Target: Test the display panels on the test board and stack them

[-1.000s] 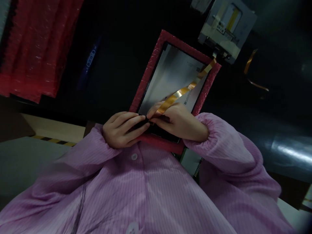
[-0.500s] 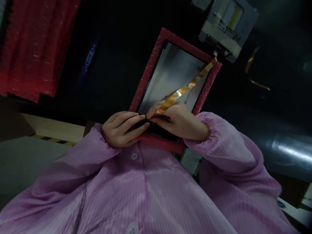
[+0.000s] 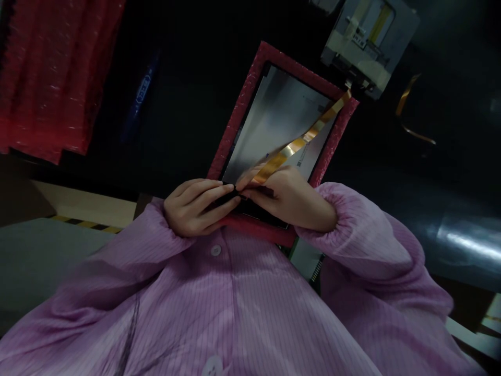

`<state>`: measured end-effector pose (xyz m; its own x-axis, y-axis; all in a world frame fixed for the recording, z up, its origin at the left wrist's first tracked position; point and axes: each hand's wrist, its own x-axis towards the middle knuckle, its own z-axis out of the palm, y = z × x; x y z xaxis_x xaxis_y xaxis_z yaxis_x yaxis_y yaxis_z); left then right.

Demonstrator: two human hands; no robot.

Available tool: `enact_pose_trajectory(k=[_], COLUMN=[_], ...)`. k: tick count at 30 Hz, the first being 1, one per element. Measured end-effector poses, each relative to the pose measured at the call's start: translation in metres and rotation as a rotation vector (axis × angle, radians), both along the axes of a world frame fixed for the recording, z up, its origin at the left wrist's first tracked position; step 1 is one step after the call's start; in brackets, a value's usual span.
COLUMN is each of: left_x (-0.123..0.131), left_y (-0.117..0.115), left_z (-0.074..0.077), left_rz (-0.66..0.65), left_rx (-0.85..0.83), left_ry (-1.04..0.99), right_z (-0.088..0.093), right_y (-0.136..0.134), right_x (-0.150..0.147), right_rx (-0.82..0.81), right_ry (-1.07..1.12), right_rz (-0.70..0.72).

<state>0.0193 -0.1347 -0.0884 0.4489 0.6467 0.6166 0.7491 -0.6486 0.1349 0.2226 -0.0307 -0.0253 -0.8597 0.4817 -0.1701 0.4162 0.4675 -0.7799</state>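
A flat display panel (image 3: 279,115) with a silvery back lies on a red bubble-wrap sheet (image 3: 245,89). My left hand (image 3: 199,206) rests on the panel's near dark edge, its fingers spread. Beside it, my right hand (image 3: 287,198) pinches the near end of a gold flex cable (image 3: 289,150) at that same edge. The cable slants up across the panel to a grey metal fixture (image 3: 370,44) at the upper right. The fingertips of both hands nearly meet, and what lies between them is too small to tell.
Red bubble-wrap bags (image 3: 58,78) are stacked at the upper left. A blue pen-like object (image 3: 141,96) lies between them and the panel. Right of the fixture lies a loose gold strip (image 3: 405,99). A green board (image 3: 305,256) shows below the panel's right corner.
Both hands keep almost the same place and pose. The view has shifted slightly, so the fixture and loose strip appear a little farther right.
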Motion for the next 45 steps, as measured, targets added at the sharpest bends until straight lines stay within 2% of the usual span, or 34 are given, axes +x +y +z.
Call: enact_pose_trajectory(k=[20, 35, 40, 45], left_x=[-0.0020, -0.0040, -0.0032, -0.0007], left_y=[-0.0003, -0.0021, -0.0013, 0.0005], left_z=[0.0002, -0.0026, -0.0041, -0.0013], left_rz=[-0.022, 0.002, -0.033, -0.011], left_rx=[0.015, -0.009, 0.030, 0.046], left_ry=[0.035, 0.078, 0.075, 0.089], right_z=[-0.0007, 0.0011, 0.0013, 0.0010], right_y=[-0.0023, -0.0014, -0.0008, -0.0011], right_x=[0.0009, 0.0001, 0.0002, -0.0001], right_rx=[0.002, 0.004, 0.016, 0.011], right_ry=[0.026, -0.038, -0.073, -0.081], right_rz=[0.002, 0.009, 0.024, 0.015])
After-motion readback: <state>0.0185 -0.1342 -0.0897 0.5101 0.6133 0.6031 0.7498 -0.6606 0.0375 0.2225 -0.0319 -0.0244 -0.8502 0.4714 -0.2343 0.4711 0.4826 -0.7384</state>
